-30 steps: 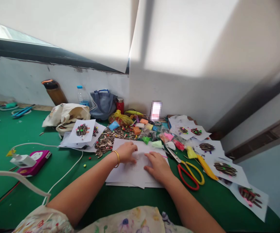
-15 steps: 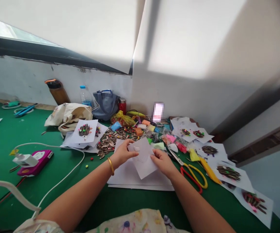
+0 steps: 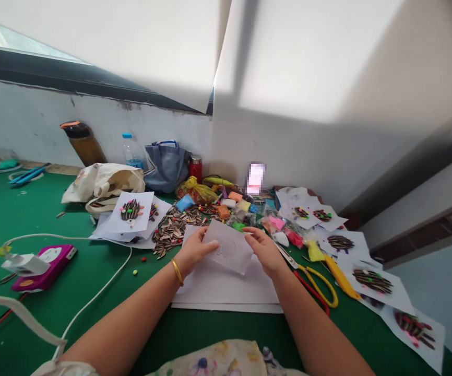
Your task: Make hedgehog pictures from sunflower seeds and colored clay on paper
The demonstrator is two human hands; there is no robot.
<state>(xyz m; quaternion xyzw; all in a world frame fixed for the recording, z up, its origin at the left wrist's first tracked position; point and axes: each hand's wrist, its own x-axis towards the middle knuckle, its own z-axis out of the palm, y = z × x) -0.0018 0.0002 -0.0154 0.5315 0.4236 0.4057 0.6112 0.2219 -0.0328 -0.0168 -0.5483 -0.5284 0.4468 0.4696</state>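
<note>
A small white sheet of paper [image 3: 229, 258] with a faint round drawing is held tilted above the stack of larger white paper [image 3: 226, 298]. My left hand [image 3: 194, 251] grips its left edge, thumb in front and fingers behind. At the upper right corner, my right hand [image 3: 264, 253] pinches the sheet between thumb and fingers. Just beyond are a pile of sunflower seeds [image 3: 171, 232] and colourful lumps of soft clay, among them a pink lump [image 3: 276, 223]. To the right lie scissors [image 3: 320, 282] with red and yellow handles.
Seed-and-clay pictures on paper lie at left [image 3: 131, 211] and down the right side [image 3: 372, 282]. A yellow utility knife [image 3: 341, 277] lies by the scissors. A magenta power adapter [image 3: 46, 269] and white cable [image 3: 104, 284] are at left. Bags, bottles and a lit phone [image 3: 254, 179] line the wall.
The small sheet has turned in my hands, and its faint drawing now shows more clearly. My right hand has shifted to the sheet's upper corner. The view has moved slightly.
</note>
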